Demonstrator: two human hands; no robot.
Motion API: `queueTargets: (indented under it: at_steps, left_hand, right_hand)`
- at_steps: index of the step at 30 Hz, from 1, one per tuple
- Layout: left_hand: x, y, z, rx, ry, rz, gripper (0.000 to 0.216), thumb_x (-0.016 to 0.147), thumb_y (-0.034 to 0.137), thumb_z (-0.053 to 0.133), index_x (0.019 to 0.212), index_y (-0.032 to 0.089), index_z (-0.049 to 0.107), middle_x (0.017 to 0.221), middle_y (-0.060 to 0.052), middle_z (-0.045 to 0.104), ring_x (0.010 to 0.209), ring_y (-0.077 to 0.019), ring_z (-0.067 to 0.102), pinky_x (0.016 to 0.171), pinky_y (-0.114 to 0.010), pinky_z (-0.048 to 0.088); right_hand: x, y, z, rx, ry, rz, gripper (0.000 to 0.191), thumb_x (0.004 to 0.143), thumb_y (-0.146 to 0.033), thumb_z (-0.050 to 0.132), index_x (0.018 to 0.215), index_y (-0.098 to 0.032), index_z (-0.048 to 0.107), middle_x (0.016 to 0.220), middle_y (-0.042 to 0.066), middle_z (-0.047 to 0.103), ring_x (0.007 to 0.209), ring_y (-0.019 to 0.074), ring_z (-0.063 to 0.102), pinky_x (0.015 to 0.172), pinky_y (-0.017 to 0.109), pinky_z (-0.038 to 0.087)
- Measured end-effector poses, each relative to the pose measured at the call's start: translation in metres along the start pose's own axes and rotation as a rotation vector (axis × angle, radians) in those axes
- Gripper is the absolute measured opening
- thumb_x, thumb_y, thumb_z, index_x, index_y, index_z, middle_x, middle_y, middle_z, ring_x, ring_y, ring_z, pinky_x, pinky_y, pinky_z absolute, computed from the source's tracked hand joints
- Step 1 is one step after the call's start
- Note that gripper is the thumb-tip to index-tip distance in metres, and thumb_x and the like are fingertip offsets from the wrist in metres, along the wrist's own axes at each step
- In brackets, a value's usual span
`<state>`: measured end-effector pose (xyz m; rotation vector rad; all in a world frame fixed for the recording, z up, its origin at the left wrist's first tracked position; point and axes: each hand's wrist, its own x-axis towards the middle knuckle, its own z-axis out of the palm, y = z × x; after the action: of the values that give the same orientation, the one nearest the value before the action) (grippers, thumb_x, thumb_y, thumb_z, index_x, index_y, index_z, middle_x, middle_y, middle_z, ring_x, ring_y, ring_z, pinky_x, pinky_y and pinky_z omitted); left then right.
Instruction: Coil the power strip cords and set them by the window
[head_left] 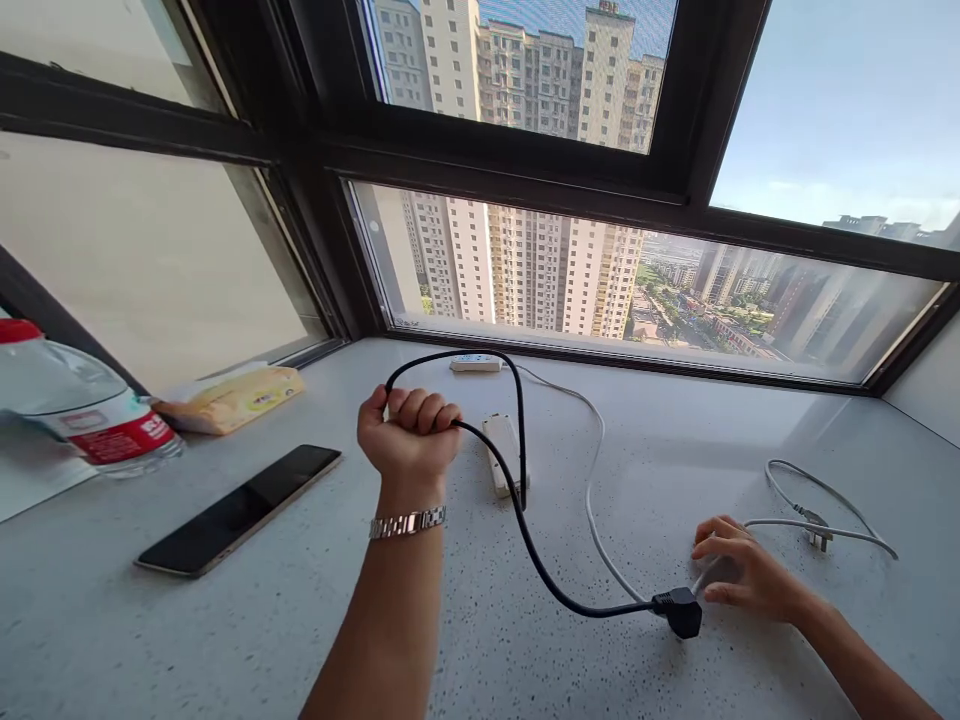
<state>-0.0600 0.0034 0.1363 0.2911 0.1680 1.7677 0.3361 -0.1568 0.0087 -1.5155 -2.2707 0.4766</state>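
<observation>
On the sill, left hand (409,432) fisted round black cable (525,530); right hand (739,575) loosely touching white cord (596,500), plug (681,611) still unplugged.

black cable (525,520) | thin, glossy; gripped in left hand (409,435), loops upward then runs down to sill | black plug (681,612) | angled block, lies on sill near front edge, just beside right hand (742,575)
</observation>
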Motion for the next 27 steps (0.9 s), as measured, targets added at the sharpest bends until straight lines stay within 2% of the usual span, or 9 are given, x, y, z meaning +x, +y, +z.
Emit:
queueTargets:
  at_steps: [5,7,9,12,15,18,20,23,27]
  left_hand:
    - [-0.006,0.001,0.005,0.087,0.009,0.005,0.033,0.089,0.024,0.036,0.059,0.019,0.024,0.045,0.007,0.017,0.037,-0.0075,0.015,0.037,-0.021,0.019]
    - [-0.008,-0.001,0.008,0.145,-0.007,0.0,0.032,0.088,0.023,0.038,0.058,0.019,0.026,0.046,0.007,0.018,0.037,-0.0072,0.016,0.037,-0.021,0.02]
    - [-0.008,-0.006,0.009,0.221,-0.018,0.006,0.031,0.086,0.022,0.04,0.057,0.019,0.03,0.045,0.008,0.018,0.037,-0.0069,0.015,0.037,-0.02,0.019]
    - [-0.006,-0.023,0.006,0.402,-0.018,0.035,0.028,0.08,0.024,0.05,0.056,0.019,0.036,0.045,0.009,0.019,0.038,-0.0062,0.015,0.037,-0.02,0.017]
    - [-0.006,-0.054,-0.006,0.839,-0.095,0.107,0.029,0.076,0.033,0.056,0.055,0.019,0.042,0.046,0.009,0.019,0.039,-0.0059,0.017,0.039,-0.02,0.018]
    - [-0.011,-0.088,-0.023,1.366,-0.272,0.138,0.03,0.077,0.04,0.054,0.056,0.018,0.052,0.043,0.007,0.028,0.04,-0.0084,0.027,0.043,-0.022,0.024]
    - [-0.014,-0.105,-0.034,1.527,-0.36,0.108,0.026,0.077,0.038,0.056,0.059,0.018,0.06,0.045,0.003,0.041,0.046,-0.0115,0.04,0.048,-0.024,0.032]
    - [-0.017,-0.118,-0.047,1.664,-0.409,0.086,0.013,0.075,0.026,0.057,0.075,0.019,0.068,0.073,-0.004,0.067,0.075,-0.0199,0.06,0.07,-0.03,0.045]
    - [-0.017,-0.119,-0.054,1.851,-0.418,0.093,0.032,0.074,0.014,0.055,0.1,0.022,0.07,0.113,-0.01,0.067,0.113,-0.031,0.053,0.097,-0.046,0.039]
  right_hand:
    - [-0.013,0.017,-0.009,-0.089,-0.058,0.029,0.035,0.095,-0.05,0.045,0.09,-0.026,0.07,0.091,0.009,0.066,0.081,0.0212,0.06,0.077,0.037,0.048]
    - [-0.007,0.041,-0.026,-0.162,0.033,0.161,0.032,0.093,-0.048,0.048,0.085,-0.026,0.071,0.089,0.008,0.067,0.083,0.0232,0.061,0.081,0.039,0.047]
    - [0.002,0.07,-0.048,-0.315,0.263,0.533,0.024,0.084,-0.044,0.056,0.078,-0.027,0.071,0.09,0.008,0.068,0.092,0.0285,0.061,0.087,0.045,0.045]
    - [0.018,0.093,-0.068,-0.435,0.498,0.845,0.034,0.085,-0.037,0.044,0.095,-0.017,0.07,0.117,0.026,0.06,0.116,0.046,0.048,0.085,0.062,0.038]
    - [0.043,0.066,-0.053,-0.356,0.532,0.75,0.041,0.083,-0.039,0.045,0.109,-0.014,0.065,0.126,0.023,0.057,0.122,0.0421,0.045,0.088,0.055,0.042]
    - [0.07,-0.005,-0.013,0.052,0.346,0.448,0.046,0.089,-0.055,0.038,0.089,-0.017,0.065,0.094,0.013,0.069,0.091,0.0273,0.063,0.075,0.037,0.048]
    - [0.08,-0.057,0.012,0.187,0.108,0.331,0.056,0.089,-0.065,0.035,0.078,-0.018,0.063,0.076,0.008,0.067,0.07,0.0213,0.061,0.06,0.03,0.043]
    - [0.078,-0.119,0.034,0.07,-0.254,0.234,0.055,0.068,-0.072,0.064,0.077,-0.018,0.065,0.074,0.005,0.067,0.063,0.0189,0.058,0.052,0.026,0.032]
    - [0.056,-0.15,0.035,-0.134,-0.524,0.095,0.046,0.06,-0.056,0.077,0.089,-0.021,0.07,0.076,0.004,0.069,0.063,0.0191,0.058,0.052,0.026,0.029]
